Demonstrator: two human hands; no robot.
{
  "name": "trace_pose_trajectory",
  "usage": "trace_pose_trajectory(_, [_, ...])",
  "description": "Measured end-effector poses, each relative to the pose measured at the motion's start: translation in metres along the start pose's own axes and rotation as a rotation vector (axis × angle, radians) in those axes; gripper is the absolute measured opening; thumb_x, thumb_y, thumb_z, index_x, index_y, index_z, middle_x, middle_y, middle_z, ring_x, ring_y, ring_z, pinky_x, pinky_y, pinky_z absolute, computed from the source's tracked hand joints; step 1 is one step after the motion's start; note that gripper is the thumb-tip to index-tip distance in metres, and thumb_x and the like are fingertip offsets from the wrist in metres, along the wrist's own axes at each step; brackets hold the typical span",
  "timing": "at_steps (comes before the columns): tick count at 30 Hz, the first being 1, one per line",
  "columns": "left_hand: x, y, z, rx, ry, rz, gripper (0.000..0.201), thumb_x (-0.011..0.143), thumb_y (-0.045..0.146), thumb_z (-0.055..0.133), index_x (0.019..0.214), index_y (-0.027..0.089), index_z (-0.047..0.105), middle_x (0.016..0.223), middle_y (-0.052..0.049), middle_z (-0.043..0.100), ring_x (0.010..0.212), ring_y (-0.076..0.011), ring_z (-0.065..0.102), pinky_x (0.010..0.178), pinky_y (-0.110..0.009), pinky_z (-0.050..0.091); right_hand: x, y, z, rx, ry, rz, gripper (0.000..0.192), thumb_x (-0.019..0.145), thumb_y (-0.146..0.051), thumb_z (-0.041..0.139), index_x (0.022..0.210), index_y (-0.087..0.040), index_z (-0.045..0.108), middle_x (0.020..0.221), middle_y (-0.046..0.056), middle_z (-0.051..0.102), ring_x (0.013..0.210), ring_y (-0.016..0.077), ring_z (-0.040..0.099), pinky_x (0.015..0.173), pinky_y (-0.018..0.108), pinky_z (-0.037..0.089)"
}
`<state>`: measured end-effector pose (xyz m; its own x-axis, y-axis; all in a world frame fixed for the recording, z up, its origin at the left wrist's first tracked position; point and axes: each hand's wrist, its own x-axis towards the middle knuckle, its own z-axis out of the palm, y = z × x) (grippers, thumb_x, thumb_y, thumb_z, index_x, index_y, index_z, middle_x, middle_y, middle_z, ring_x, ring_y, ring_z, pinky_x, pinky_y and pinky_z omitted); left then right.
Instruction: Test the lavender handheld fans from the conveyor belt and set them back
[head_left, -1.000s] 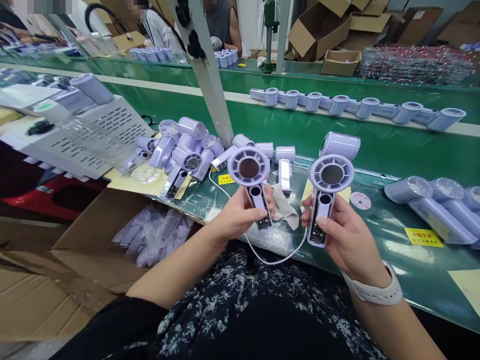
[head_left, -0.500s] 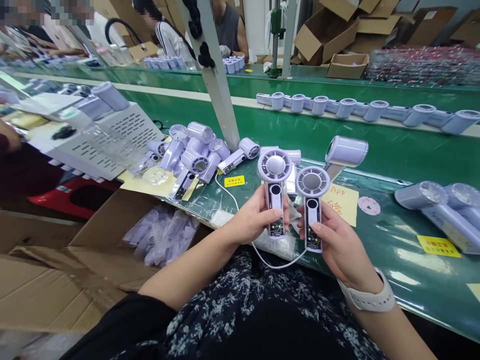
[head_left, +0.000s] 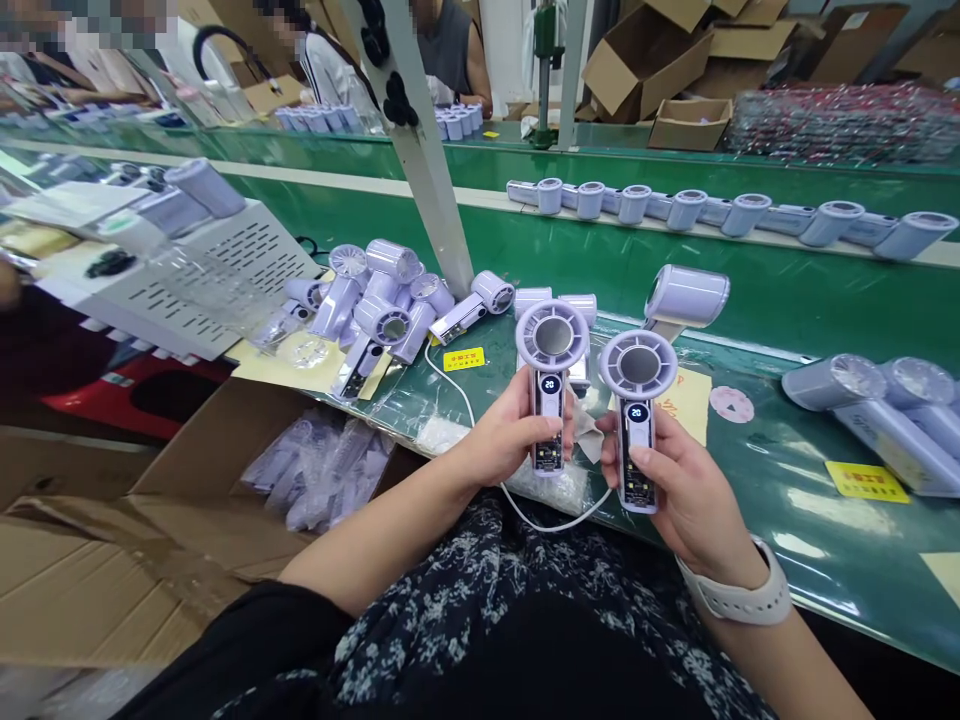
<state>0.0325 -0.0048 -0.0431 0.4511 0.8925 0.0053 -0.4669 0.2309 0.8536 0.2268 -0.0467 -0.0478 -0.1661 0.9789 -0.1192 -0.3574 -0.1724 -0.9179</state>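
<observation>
My left hand [head_left: 517,425] is closed around a lilac handheld fan [head_left: 553,335], its thumb pressed on the handle above an exposed circuit board. In my right hand [head_left: 686,475] is a second lilac handheld fan [head_left: 639,365], held upright beside the first with the thumb on its handle. Both small round displays are lit and read 20. A white cable [head_left: 551,525] loops below the two fans. Behind them another fan [head_left: 686,295] stands on the bench. To the left, several more fans [head_left: 390,290] lie heaped together.
A cardboard box [head_left: 202,430] holding bagged lilac parts [head_left: 322,470] stands at the lower left. A slotted metal case [head_left: 247,250] and a slanted post [head_left: 420,150] rise behind the bench. Several fans [head_left: 686,210] line the conveyor [head_left: 585,250]. Other people work across it.
Both displays, dark before, are now lit with 20. The right fan has moved slightly right and nearer the camera. My view has shifted a little.
</observation>
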Motion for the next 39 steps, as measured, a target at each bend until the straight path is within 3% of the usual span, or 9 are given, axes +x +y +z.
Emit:
trace_pose_trajectory(4, [0.001,-0.005,-0.003,-0.051,0.117,-0.030,0.047,0.077,0.033,0.076,0.110,0.022,0.044,0.089,0.002,0.059,0.063,-0.0118,0.060,0.056,-0.029,0.053,-0.004,0.002,0.001,0.001,0.038,0.022,0.026,0.089,-0.044,0.075,0.101,-0.021,0.071,0.083,0.004,0.068,0.063,0.0141,0.059,0.053,0.025,0.051])
trace_pose_trajectory(9, [-0.004,-0.004,-0.002,0.012,-0.001,0.001,0.051,0.078,0.039,0.079,0.111,0.022,0.045,0.087,0.003,0.059,0.063,-0.0122,0.062,0.055,-0.027,0.052,-0.008,-0.002,0.002,0.007,-0.015,-0.028,0.028,0.087,-0.044,0.078,0.104,-0.022,0.072,0.089,0.004,0.069,0.066,0.0144,0.061,0.054,0.024,0.053])
trace_pose_trajectory(19, [-0.003,-0.003,-0.001,0.096,0.009,-0.007,0.050,0.082,0.042,0.078,0.110,0.021,0.043,0.087,0.002,0.058,0.068,-0.0121,0.060,0.060,-0.028,0.053,-0.003,-0.004,0.000,0.081,0.001,0.049,0.031,0.087,-0.047,0.074,0.104,-0.021,0.073,0.083,0.005,0.071,0.066,0.0174,0.063,0.059,0.028,0.054])
trace_pose_trajectory(30, [-0.005,0.004,0.001,0.141,0.026,0.018,0.050,0.080,0.045,0.078,0.109,0.023,0.044,0.086,0.001,0.057,0.063,-0.0141,0.057,0.059,-0.032,0.049,-0.004,-0.007,0.004,0.082,0.048,0.029,0.027,0.083,-0.040,0.079,0.100,-0.021,0.073,0.089,0.006,0.070,0.064,0.0149,0.060,0.050,0.025,0.052])
trace_pose_trajectory(34, [-0.005,0.002,-0.001,0.231,0.055,-0.006,0.056,0.081,0.047,0.080,0.111,0.022,0.041,0.092,-0.001,0.062,0.065,-0.0166,0.066,0.062,-0.034,0.054,-0.003,-0.007,0.002,0.159,0.034,0.038,0.026,0.087,-0.044,0.076,0.098,-0.020,0.073,0.088,0.005,0.071,0.058,0.0131,0.060,0.047,0.024,0.051])
trace_pose_trajectory(37, [-0.010,0.001,0.001,0.240,0.084,-0.030,0.064,0.082,0.055,0.079,0.117,0.022,0.037,0.092,-0.003,0.067,0.066,-0.0182,0.070,0.063,-0.034,0.056,-0.004,-0.008,0.002,0.223,-0.016,0.050,0.040,0.096,-0.058,0.064,0.097,-0.020,0.076,0.089,0.008,0.074,0.060,0.0150,0.064,0.057,0.029,0.059])
trace_pose_trajectory(39, [-0.016,0.004,0.005,0.194,0.063,-0.033,0.055,0.089,0.060,0.068,0.116,0.023,0.037,0.089,-0.004,0.069,0.068,-0.0194,0.071,0.062,-0.033,0.058,-0.008,-0.010,0.005,0.235,0.002,0.040,0.041,0.094,-0.060,0.066,0.101,-0.022,0.079,0.096,0.009,0.078,0.076,0.0212,0.073,0.072,0.035,0.064])
